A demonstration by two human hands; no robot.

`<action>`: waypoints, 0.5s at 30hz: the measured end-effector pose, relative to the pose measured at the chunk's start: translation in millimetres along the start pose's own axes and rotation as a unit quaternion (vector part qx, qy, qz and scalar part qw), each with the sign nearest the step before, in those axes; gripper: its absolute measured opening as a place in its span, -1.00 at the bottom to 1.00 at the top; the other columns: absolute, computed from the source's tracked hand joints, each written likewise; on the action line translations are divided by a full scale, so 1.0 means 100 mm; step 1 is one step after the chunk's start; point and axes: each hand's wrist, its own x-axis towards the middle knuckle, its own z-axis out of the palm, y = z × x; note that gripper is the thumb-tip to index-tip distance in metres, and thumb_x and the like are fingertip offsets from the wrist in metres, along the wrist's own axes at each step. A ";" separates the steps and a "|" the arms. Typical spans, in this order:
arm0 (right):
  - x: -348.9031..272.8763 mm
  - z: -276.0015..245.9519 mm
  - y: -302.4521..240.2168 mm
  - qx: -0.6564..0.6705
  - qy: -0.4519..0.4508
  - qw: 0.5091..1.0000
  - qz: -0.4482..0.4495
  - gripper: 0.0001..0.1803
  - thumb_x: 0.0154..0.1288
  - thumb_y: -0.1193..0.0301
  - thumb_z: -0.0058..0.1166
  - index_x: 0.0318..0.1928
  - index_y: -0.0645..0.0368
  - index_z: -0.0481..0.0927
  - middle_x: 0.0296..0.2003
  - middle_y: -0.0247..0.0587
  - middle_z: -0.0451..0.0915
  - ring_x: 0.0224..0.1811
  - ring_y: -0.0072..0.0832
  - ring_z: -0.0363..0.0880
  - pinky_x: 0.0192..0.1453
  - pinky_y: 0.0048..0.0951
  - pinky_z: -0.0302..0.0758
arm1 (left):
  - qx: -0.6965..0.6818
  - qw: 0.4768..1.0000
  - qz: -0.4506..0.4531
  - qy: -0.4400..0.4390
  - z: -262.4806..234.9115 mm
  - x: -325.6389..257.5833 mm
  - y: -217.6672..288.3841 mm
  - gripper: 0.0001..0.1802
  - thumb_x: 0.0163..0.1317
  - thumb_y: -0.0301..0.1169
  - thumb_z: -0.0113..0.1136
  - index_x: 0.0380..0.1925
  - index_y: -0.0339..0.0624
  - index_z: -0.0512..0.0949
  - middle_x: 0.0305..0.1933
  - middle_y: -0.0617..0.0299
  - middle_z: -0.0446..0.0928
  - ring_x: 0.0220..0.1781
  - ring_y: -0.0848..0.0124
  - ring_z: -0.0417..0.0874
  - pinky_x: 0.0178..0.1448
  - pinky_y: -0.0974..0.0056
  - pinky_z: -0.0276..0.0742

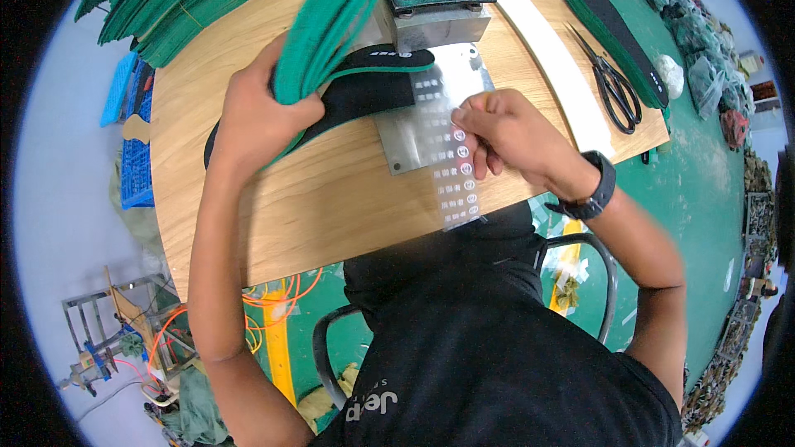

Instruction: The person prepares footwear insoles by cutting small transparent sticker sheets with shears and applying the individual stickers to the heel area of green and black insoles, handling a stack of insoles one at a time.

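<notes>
My left hand (261,112) is wrapped round a bundle of green insoles (323,37), which stand up and fan out slightly. Beneath and beside that bundle, black-topped insoles (368,102) with green edges lie on the table; the upper one carries a small white print near its end. My right hand (509,132) pinches a clear strip of white transfer labels (454,186) at its edge. The strip's far end lies over the flat metal plate (403,149) and meets the insole's tip, while its near end reaches toward the table's front edge.
A press head (439,29) sits above the plate. Black scissors (617,91), another insole (609,29) and a long white strip (551,50) lie to the right. Stacked green insoles (186,0) are at the far left, near a blue crate (137,149). Clear bags (700,58) line the floor.
</notes>
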 end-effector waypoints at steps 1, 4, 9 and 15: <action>0.06 0.01 -0.05 -0.021 -0.007 1.000 -0.011 -0.75 0.30 0.40 -0.10 -0.44 0.32 0.49 -0.63 -0.17 0.55 -0.71 -0.50 0.52 -0.70 -0.59 0.34 | -0.016 1.000 -0.013 0.012 -0.04 -0.02 0.01 -0.48 -0.14 -0.41 0.24 -0.07 -0.27 0.50 -0.37 0.15 0.59 -0.33 0.42 0.57 -0.13 0.33 0.47; 0.22 0.04 -0.09 -0.040 -0.014 0.999 -0.010 -0.73 0.30 0.39 -0.06 -0.47 0.32 0.50 -0.63 -0.14 0.56 -0.72 -0.49 0.52 -0.71 -0.60 0.33 | -0.075 0.994 -0.014 0.077 -0.05 -0.08 -0.07 -0.62 -0.13 -0.42 0.30 -0.23 -0.31 0.53 -0.33 0.22 0.60 -0.30 0.53 0.54 -0.13 0.36 0.47; 0.27 0.07 -0.14 -0.088 -0.008 0.996 0.012 -0.71 0.30 0.38 -0.02 -0.52 0.31 0.51 -0.67 -0.13 0.55 -0.73 -0.48 0.53 -0.75 -0.60 0.31 | -0.098 0.988 -0.016 0.122 -0.07 -0.10 -0.20 -0.68 -0.13 -0.44 0.32 -0.30 -0.30 0.55 -0.36 0.24 0.60 -0.36 0.54 0.55 -0.18 0.37 0.49; 0.29 0.05 -0.11 -0.097 -0.011 0.995 0.000 -0.71 0.30 0.37 -0.02 -0.50 0.31 0.53 -0.69 -0.13 0.55 -0.75 -0.51 0.51 -0.75 -0.60 0.31 | -0.094 0.988 -0.010 0.120 -0.07 -0.10 -0.19 -0.69 -0.13 -0.46 0.32 -0.32 -0.30 0.55 -0.37 0.25 0.60 -0.37 0.55 0.55 -0.19 0.37 0.50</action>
